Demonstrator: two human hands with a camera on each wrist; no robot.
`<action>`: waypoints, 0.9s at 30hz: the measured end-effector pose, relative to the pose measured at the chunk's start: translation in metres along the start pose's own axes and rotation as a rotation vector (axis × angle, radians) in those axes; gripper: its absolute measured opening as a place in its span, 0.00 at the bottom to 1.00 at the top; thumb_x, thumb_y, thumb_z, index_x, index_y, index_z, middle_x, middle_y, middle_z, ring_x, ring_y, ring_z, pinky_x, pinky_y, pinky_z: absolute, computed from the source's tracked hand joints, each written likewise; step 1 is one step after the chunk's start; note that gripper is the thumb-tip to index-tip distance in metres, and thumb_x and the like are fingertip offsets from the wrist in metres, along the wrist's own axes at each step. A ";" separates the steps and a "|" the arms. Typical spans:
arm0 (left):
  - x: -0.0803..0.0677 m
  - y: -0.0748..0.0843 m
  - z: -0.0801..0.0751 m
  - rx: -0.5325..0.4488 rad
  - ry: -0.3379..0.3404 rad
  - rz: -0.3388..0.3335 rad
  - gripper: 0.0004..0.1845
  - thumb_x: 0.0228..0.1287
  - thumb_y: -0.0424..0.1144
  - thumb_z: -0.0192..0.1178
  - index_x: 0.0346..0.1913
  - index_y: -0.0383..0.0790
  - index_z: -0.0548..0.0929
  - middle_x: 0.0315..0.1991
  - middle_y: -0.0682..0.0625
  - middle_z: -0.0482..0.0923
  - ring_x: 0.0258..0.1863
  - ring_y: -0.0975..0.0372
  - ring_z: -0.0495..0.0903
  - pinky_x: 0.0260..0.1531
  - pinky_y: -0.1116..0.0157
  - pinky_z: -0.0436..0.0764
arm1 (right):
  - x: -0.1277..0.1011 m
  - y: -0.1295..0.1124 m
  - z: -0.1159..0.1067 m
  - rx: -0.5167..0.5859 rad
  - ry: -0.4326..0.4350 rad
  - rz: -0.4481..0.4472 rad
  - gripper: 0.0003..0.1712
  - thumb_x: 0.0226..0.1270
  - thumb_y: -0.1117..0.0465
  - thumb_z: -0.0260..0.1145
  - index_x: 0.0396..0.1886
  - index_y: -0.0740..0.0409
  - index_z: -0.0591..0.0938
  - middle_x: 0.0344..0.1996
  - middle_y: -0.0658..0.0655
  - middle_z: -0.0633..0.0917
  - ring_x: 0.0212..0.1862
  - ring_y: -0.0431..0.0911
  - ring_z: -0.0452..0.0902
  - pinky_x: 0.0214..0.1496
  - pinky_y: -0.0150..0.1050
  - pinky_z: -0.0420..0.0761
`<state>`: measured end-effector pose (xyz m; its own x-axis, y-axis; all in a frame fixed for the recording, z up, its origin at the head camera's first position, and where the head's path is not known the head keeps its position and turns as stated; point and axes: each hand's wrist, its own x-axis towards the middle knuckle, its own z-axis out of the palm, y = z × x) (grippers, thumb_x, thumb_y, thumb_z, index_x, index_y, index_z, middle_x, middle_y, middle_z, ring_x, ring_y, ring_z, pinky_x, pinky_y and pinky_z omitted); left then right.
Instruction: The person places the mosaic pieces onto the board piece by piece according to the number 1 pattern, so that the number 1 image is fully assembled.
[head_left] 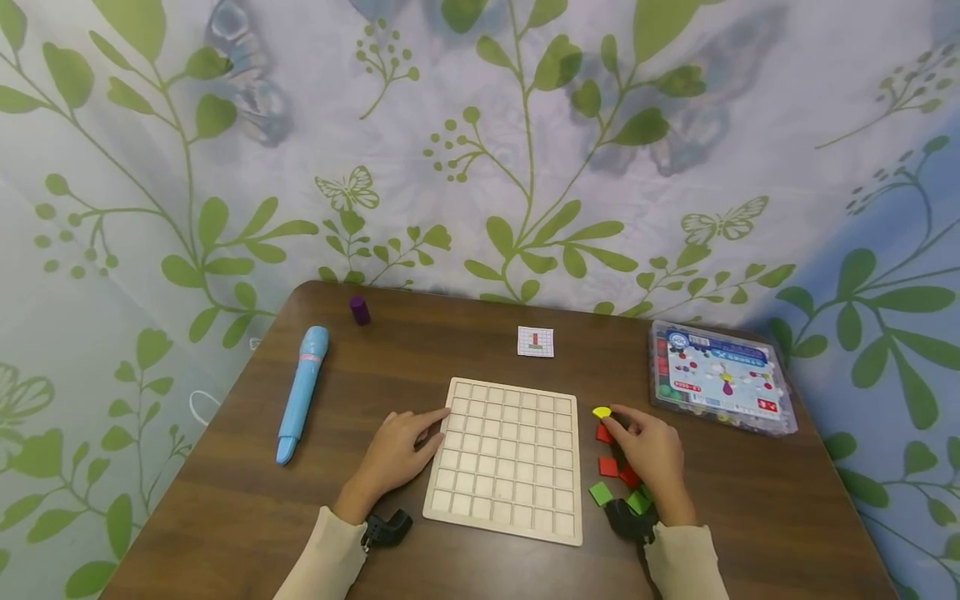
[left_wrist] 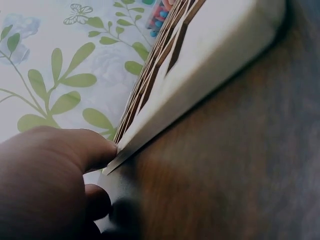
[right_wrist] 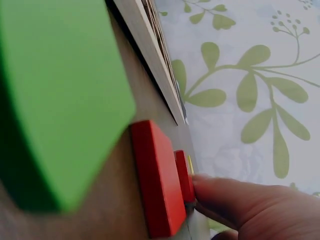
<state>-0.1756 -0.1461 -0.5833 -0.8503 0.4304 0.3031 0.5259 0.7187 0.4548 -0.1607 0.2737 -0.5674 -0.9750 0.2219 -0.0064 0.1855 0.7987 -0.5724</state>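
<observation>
A pale wooden grid board (head_left: pixel 504 460) lies flat on the table. My left hand (head_left: pixel 397 450) rests beside it, index finger and thumb touching its left edge; the left wrist view shows a fingertip against the rim (left_wrist: pixel 165 117). To the right of the board, my right hand (head_left: pixel 651 450) pinches a yellow rounded piece (head_left: pixel 602 412) between thumb and index finger. Red square tiles (head_left: pixel 608 466) and green tiles (head_left: pixel 601 493) lie below it, some partly hidden by the hand. In the right wrist view a green tile (right_wrist: pixel 60 100) looms close, with a red tile (right_wrist: pixel 157 180) beyond.
A small card with a printed pattern (head_left: pixel 536 342) lies behind the board. At the back right sits a clear plastic box of colored parts (head_left: pixel 720 379). A blue microphone-shaped object (head_left: pixel 302 396) and a purple cylinder (head_left: pixel 360 311) are on the left. A patterned cloth (head_left: pixel 480 167) hangs behind the table.
</observation>
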 end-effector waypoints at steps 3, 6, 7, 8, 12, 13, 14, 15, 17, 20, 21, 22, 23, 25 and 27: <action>-0.001 0.000 0.000 0.011 0.003 0.000 0.20 0.71 0.43 0.64 0.64 0.51 0.84 0.18 0.67 0.58 0.20 0.70 0.58 0.36 0.63 0.64 | 0.000 -0.004 0.001 0.003 0.004 0.017 0.28 0.69 0.42 0.70 0.61 0.54 0.85 0.16 0.51 0.71 0.19 0.48 0.67 0.19 0.39 0.63; -0.001 0.001 -0.001 0.018 0.016 0.007 0.20 0.71 0.42 0.65 0.64 0.50 0.84 0.17 0.67 0.57 0.18 0.71 0.57 0.36 0.63 0.63 | -0.001 -0.007 0.002 -0.002 0.026 0.026 0.27 0.69 0.44 0.70 0.60 0.54 0.85 0.16 0.51 0.71 0.18 0.48 0.66 0.19 0.39 0.62; -0.001 0.001 -0.001 0.017 0.022 0.010 0.20 0.71 0.42 0.65 0.64 0.50 0.84 0.17 0.67 0.57 0.18 0.71 0.56 0.36 0.63 0.63 | -0.001 -0.007 0.003 -0.006 0.039 0.026 0.26 0.69 0.45 0.70 0.60 0.54 0.86 0.16 0.51 0.71 0.18 0.47 0.66 0.19 0.39 0.62; -0.001 0.002 -0.001 0.016 0.029 0.017 0.20 0.70 0.42 0.65 0.63 0.49 0.84 0.17 0.67 0.56 0.18 0.71 0.56 0.36 0.63 0.63 | -0.001 -0.007 0.004 -0.006 0.054 0.028 0.25 0.69 0.45 0.70 0.59 0.54 0.86 0.16 0.51 0.71 0.18 0.47 0.66 0.19 0.39 0.62; -0.001 0.002 -0.001 0.012 0.054 0.035 0.20 0.69 0.41 0.66 0.62 0.48 0.85 0.17 0.68 0.55 0.18 0.71 0.55 0.35 0.63 0.62 | -0.003 -0.007 0.006 0.007 0.112 0.039 0.23 0.69 0.46 0.70 0.56 0.56 0.87 0.15 0.51 0.71 0.18 0.47 0.65 0.19 0.39 0.60; -0.001 0.002 -0.001 0.013 0.058 0.040 0.20 0.69 0.41 0.66 0.62 0.48 0.85 0.17 0.68 0.55 0.18 0.71 0.55 0.35 0.63 0.62 | -0.003 -0.007 0.006 0.012 0.124 0.043 0.23 0.69 0.47 0.70 0.56 0.56 0.87 0.14 0.51 0.71 0.18 0.47 0.65 0.18 0.39 0.60; -0.001 0.002 -0.001 0.014 0.060 0.043 0.20 0.69 0.41 0.66 0.62 0.48 0.85 0.17 0.68 0.54 0.18 0.71 0.55 0.35 0.63 0.62 | -0.003 -0.007 0.007 0.020 0.135 0.044 0.23 0.69 0.47 0.70 0.55 0.57 0.88 0.14 0.51 0.71 0.18 0.48 0.65 0.18 0.39 0.59; -0.001 0.002 -0.001 0.014 0.062 0.044 0.19 0.69 0.41 0.66 0.62 0.48 0.85 0.18 0.69 0.54 0.18 0.71 0.55 0.35 0.63 0.62 | -0.003 -0.006 0.007 0.021 0.145 0.041 0.22 0.69 0.48 0.70 0.55 0.57 0.88 0.14 0.51 0.71 0.17 0.48 0.64 0.18 0.38 0.59; 0.000 0.003 -0.001 0.016 0.062 0.045 0.19 0.68 0.41 0.67 0.62 0.48 0.85 0.18 0.69 0.53 0.18 0.71 0.55 0.35 0.63 0.62 | -0.003 -0.005 0.008 0.021 0.159 0.037 0.21 0.69 0.48 0.70 0.54 0.56 0.88 0.14 0.51 0.71 0.17 0.48 0.64 0.17 0.38 0.58; 0.000 0.004 -0.002 0.013 0.056 0.039 0.19 0.69 0.41 0.67 0.62 0.48 0.85 0.18 0.70 0.53 0.18 0.72 0.56 0.35 0.63 0.62 | -0.002 -0.003 0.009 0.019 0.178 0.027 0.20 0.69 0.49 0.71 0.53 0.56 0.88 0.13 0.51 0.70 0.16 0.47 0.63 0.17 0.38 0.57; 0.001 0.004 -0.003 0.011 0.053 0.035 0.19 0.69 0.40 0.67 0.62 0.48 0.85 0.18 0.70 0.53 0.18 0.71 0.56 0.35 0.63 0.62 | -0.002 -0.002 0.009 0.018 0.184 0.025 0.20 0.69 0.49 0.71 0.53 0.55 0.89 0.13 0.51 0.70 0.16 0.47 0.63 0.17 0.38 0.57; 0.001 0.004 -0.003 0.011 0.048 0.031 0.19 0.69 0.40 0.67 0.62 0.48 0.85 0.18 0.70 0.53 0.18 0.72 0.56 0.35 0.63 0.62 | -0.002 -0.002 0.010 0.020 0.186 0.028 0.20 0.69 0.49 0.71 0.53 0.55 0.88 0.13 0.51 0.70 0.16 0.47 0.63 0.17 0.38 0.57; 0.001 0.005 -0.004 0.010 0.043 0.028 0.20 0.69 0.40 0.66 0.62 0.48 0.85 0.18 0.70 0.53 0.18 0.72 0.56 0.35 0.63 0.63 | -0.002 -0.002 0.010 0.023 0.188 0.030 0.20 0.69 0.49 0.71 0.53 0.56 0.88 0.13 0.51 0.69 0.16 0.47 0.63 0.17 0.38 0.57; 0.001 0.005 -0.004 0.014 0.033 0.023 0.20 0.69 0.41 0.66 0.62 0.48 0.85 0.17 0.70 0.53 0.18 0.72 0.55 0.36 0.63 0.63 | -0.002 -0.002 0.010 0.036 0.195 0.034 0.20 0.69 0.49 0.71 0.53 0.56 0.88 0.13 0.51 0.69 0.16 0.48 0.63 0.16 0.38 0.57; 0.001 0.005 -0.005 0.019 0.021 0.019 0.20 0.70 0.41 0.66 0.63 0.49 0.84 0.17 0.69 0.53 0.17 0.72 0.55 0.36 0.63 0.63 | -0.002 -0.002 0.009 0.053 0.197 0.044 0.21 0.69 0.49 0.71 0.54 0.57 0.88 0.12 0.51 0.69 0.15 0.48 0.63 0.15 0.38 0.57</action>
<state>-0.1738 -0.1445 -0.5767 -0.8392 0.4331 0.3289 0.5415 0.7205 0.4332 -0.1604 0.2663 -0.5739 -0.9226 0.3648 0.1252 0.2153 0.7565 -0.6175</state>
